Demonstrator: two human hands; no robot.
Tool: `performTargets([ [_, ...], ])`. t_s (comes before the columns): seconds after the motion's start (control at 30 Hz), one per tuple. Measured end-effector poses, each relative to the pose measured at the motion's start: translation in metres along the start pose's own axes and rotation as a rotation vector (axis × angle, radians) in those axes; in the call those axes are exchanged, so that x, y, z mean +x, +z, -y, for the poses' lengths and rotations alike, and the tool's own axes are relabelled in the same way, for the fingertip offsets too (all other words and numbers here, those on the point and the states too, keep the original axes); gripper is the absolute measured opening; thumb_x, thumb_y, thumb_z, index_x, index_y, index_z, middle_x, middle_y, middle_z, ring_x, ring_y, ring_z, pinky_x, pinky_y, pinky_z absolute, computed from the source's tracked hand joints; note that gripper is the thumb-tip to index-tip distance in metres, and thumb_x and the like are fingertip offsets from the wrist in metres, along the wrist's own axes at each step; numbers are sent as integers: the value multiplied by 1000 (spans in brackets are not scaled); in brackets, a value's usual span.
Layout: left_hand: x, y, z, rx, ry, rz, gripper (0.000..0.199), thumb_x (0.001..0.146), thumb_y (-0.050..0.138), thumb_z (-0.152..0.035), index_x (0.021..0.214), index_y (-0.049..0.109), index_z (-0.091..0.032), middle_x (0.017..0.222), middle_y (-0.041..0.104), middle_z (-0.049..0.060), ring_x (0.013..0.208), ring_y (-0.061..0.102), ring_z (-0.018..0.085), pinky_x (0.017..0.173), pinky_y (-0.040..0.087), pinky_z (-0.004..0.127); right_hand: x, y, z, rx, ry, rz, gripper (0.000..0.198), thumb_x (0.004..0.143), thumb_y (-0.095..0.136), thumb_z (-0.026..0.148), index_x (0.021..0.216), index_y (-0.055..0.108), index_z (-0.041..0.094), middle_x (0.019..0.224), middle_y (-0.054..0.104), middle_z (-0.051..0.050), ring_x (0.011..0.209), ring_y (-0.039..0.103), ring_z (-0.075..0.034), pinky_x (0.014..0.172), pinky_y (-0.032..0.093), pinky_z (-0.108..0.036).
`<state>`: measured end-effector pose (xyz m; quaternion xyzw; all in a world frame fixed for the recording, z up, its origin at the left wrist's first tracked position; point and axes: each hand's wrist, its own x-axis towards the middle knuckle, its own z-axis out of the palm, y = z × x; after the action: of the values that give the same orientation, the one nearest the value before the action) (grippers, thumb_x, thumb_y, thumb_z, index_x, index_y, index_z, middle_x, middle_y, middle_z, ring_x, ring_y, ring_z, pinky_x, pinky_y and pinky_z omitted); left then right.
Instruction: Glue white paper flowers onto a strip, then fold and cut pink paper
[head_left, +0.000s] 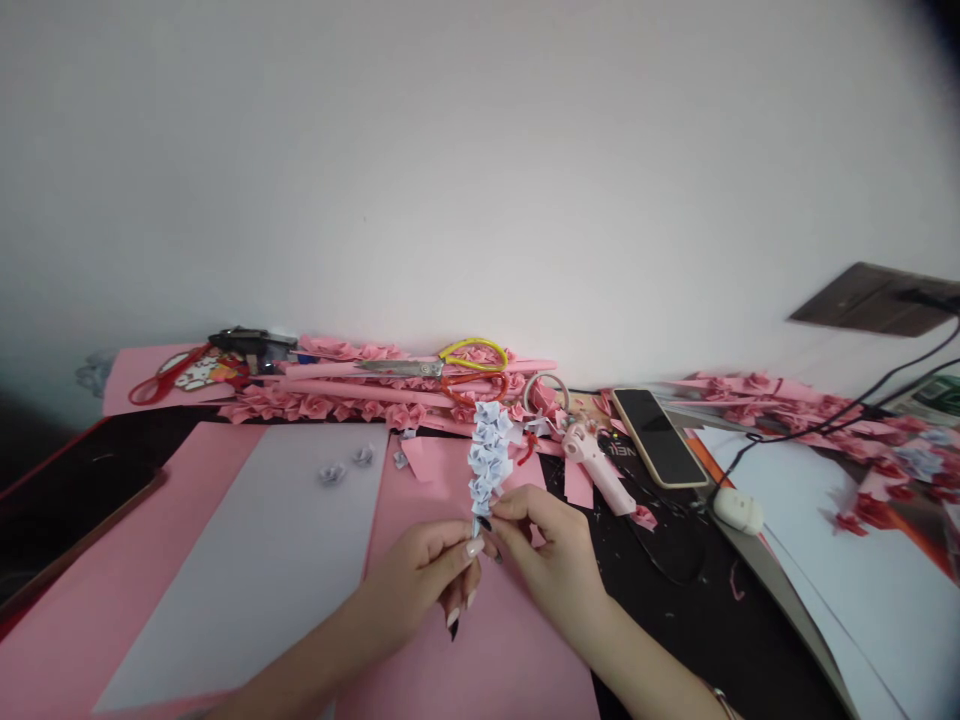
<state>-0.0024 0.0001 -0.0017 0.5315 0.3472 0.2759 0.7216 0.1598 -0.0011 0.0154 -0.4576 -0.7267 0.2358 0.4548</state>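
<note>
Upright in front of me stands a stem of white-blue paper flowers (489,458), the blooms stacked along it. My left hand (442,570) pinches the bottom of this stem between thumb and fingers. From the other side, my right hand (544,545) has its thumb and fingertips closed at the lowest bloom. Both hands are over a large pink paper sheet (480,660). Loose pale paper flowers (332,474) lie to the left on a white sheet (255,560). Behind the stem is a pair of scissors (457,368) with yellow and orange handles.
Pink paper flower stems (352,408) pile along the wall. A pink glue gun (600,468), a phone (660,437) and a white earbud case (739,510) lie to the right. Black cables (810,430) run from a wall socket (874,300). Red-handled scissors (169,380) rest at the far left.
</note>
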Motion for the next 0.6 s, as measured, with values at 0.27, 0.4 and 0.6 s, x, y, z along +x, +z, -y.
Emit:
performTargets([
  [0.27, 1, 1, -4, -29, -8, -26, 31, 84, 44, -41, 72, 54, -14, 54, 50, -4, 38, 42, 5, 41, 36, 18, 2, -2, 0, -15, -31, 42, 6, 80, 54, 15, 80, 59, 17, 72, 60, -2, 56, 50, -11, 52, 42, -24],
  [0.4, 3, -2, -2, -103, 20, -82, 29, 83, 47, -42, 76, 53, -14, 57, 52, -4, 39, 41, 4, 42, 38, 18, 6, -14, 4, -79, -93, 47, 17, 84, 46, 13, 92, 59, 17, 79, 62, -4, 65, 54, -13, 59, 42, -25],
  [0.6, 2, -4, -3, -113, 12, -119, 29, 83, 46, -41, 90, 55, -15, 61, 51, -4, 41, 41, 5, 44, 38, 20, 11, -25, -3, -211, -33, -110, 16, 85, 42, 14, 80, 58, 16, 68, 57, -2, 57, 49, -12, 54, 37, -24],
])
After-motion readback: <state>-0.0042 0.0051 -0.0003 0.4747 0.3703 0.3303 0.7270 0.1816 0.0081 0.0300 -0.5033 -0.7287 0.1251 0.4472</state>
